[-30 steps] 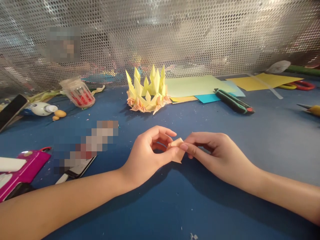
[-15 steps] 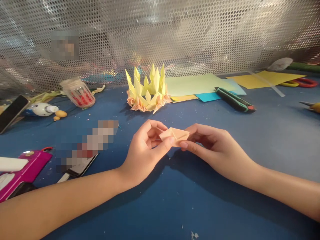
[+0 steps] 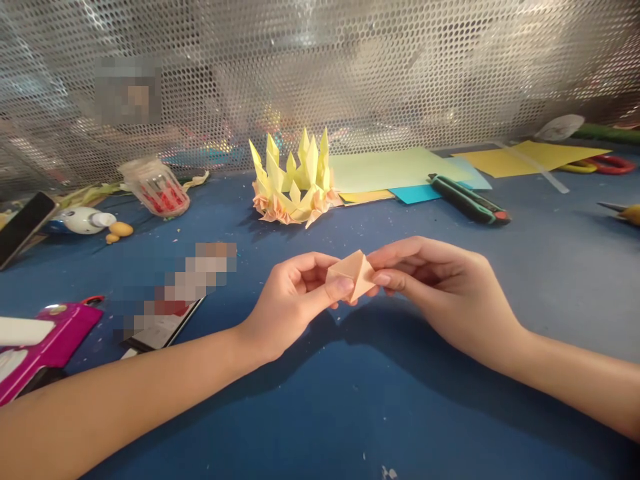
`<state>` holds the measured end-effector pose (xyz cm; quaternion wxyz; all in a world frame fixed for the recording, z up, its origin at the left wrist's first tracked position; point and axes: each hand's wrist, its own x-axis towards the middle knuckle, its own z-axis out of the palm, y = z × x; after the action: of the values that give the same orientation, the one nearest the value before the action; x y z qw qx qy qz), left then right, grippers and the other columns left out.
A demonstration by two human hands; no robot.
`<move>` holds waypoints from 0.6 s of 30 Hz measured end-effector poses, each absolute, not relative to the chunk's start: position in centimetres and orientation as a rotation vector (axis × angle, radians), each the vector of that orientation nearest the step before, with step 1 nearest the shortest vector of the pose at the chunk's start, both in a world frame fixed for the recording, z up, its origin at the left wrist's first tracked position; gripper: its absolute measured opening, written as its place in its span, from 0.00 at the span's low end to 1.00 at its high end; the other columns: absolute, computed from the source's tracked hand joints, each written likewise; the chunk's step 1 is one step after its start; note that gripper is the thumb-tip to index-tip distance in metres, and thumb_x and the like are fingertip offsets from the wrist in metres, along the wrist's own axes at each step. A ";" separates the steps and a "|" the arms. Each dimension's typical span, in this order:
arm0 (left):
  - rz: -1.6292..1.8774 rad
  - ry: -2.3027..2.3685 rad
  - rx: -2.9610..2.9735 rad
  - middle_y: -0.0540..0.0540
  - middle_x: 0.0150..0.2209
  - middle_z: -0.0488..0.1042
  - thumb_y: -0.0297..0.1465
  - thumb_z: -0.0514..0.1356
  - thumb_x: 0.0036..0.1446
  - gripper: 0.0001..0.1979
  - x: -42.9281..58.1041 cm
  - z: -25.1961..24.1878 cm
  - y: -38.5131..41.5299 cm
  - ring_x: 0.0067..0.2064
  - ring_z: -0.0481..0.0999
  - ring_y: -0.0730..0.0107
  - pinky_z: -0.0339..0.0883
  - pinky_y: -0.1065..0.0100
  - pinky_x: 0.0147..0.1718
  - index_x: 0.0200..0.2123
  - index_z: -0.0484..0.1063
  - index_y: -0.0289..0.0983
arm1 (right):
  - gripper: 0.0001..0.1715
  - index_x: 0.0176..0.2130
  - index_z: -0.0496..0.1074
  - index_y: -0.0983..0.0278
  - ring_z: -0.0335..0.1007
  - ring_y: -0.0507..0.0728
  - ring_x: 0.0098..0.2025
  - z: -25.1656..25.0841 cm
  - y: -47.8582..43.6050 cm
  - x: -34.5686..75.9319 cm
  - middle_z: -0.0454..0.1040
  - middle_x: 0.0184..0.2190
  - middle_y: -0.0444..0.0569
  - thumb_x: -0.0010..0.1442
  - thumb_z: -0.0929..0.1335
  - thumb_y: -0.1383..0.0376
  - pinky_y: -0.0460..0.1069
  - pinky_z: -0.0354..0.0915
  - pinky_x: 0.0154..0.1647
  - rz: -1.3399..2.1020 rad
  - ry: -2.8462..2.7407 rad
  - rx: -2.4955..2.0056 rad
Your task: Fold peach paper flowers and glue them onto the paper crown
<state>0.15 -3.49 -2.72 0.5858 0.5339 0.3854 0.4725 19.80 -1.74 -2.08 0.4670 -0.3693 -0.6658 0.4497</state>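
A small piece of folded peach origami paper [image 3: 361,272] is held between my two hands, above the blue table. My left hand [image 3: 295,300] is closed on its left side, with the thumb pressed flat across the front. My right hand [image 3: 440,287] pinches the right edge between thumb and fingers. Some fingertips behind the paper are hidden. Farther back stands a yellow origami crown [image 3: 294,180] with pointed spikes and peach folded flowers around its base.
Paper sheets [image 3: 390,168] and a green-black box cutter [image 3: 467,199] lie behind my right hand. Red-handled scissors [image 3: 613,164] are at far right. On the left are a tilted jar [image 3: 155,189], a phone [image 3: 165,325] and a magenta glue gun [image 3: 65,337]. Perforated metal mesh [image 3: 350,73] closes off the back.
The folded paper has been turned, and its triangular flap now points up, with a crease facing me. My right hand has shifted its pinch slightly along the right edge.
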 end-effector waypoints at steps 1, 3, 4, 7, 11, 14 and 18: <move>1.096 0.897 1.236 0.50 0.29 0.80 0.32 0.69 0.57 0.05 0.1 -2.7 -3.5 0.33 0.78 0.73 0.70 0.72 0.34 0.33 0.77 0.37 | 0.05 0.36 0.79 0.59 0.81 0.54 0.31 -2.1 -1.7 19.8 0.82 0.30 0.44 0.58 0.75 0.61 0.47 0.77 0.35 1.101 -1.637 -0.903; 1.091 0.904 1.233 0.50 0.29 0.81 0.32 0.69 0.57 0.05 0.1 -2.8 -3.5 0.33 0.79 0.73 0.70 0.73 0.33 0.33 0.77 0.37 | 0.05 0.36 0.80 0.58 0.81 0.54 0.31 -2.2 -1.7 19.8 0.82 0.30 0.44 0.58 0.75 0.61 0.47 0.78 0.35 1.089 -1.640 -0.909; 1.095 0.910 1.238 0.50 0.29 0.81 0.31 0.69 0.56 0.05 0.1 -2.8 -3.5 0.33 0.79 0.72 0.70 0.72 0.33 0.33 0.77 0.37 | 0.05 0.36 0.80 0.58 0.81 0.55 0.31 -2.2 -1.7 19.8 0.82 0.30 0.44 0.58 0.76 0.60 0.48 0.78 0.35 1.082 -1.640 -0.913; 1.110 0.918 1.250 0.50 0.30 0.81 0.31 0.70 0.55 0.06 0.2 -2.9 -3.6 0.35 0.81 0.69 0.72 0.70 0.35 0.34 0.77 0.37 | 0.04 0.36 0.80 0.58 0.81 0.55 0.31 -2.2 -1.7 19.8 0.82 0.30 0.44 0.58 0.76 0.61 0.48 0.78 0.36 1.074 -1.641 -0.911; 1.118 0.904 1.250 0.49 0.33 0.83 0.31 0.70 0.55 0.08 0.2 -3.1 -3.6 0.37 0.83 0.66 0.74 0.68 0.37 0.37 0.76 0.38 | 0.05 0.34 0.81 0.58 0.81 0.55 0.31 -2.1 -1.8 19.8 0.82 0.30 0.44 0.57 0.76 0.59 0.49 0.79 0.36 1.066 -1.654 -0.924; 1.119 0.890 1.255 0.48 0.34 0.84 0.31 0.69 0.56 0.07 0.3 -3.1 -3.7 0.37 0.83 0.67 0.74 0.69 0.37 0.37 0.76 0.38 | 0.05 0.34 0.81 0.57 0.80 0.54 0.31 -2.1 -1.8 19.9 0.82 0.30 0.43 0.57 0.76 0.59 0.48 0.78 0.36 1.061 -1.655 -0.924; 1.136 0.921 1.245 0.50 0.31 0.82 0.29 0.68 0.56 0.05 0.3 -2.9 -3.7 0.34 0.80 0.72 0.73 0.73 0.35 0.36 0.76 0.37 | 0.05 0.35 0.80 0.58 0.81 0.54 0.32 -2.0 -1.8 19.9 0.82 0.31 0.43 0.57 0.76 0.61 0.47 0.77 0.37 1.100 -1.672 -0.896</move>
<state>0.33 -3.67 -2.92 0.5732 0.5311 0.3929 0.4847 19.94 -1.76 -2.04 0.4566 -0.3635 -0.6784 0.4463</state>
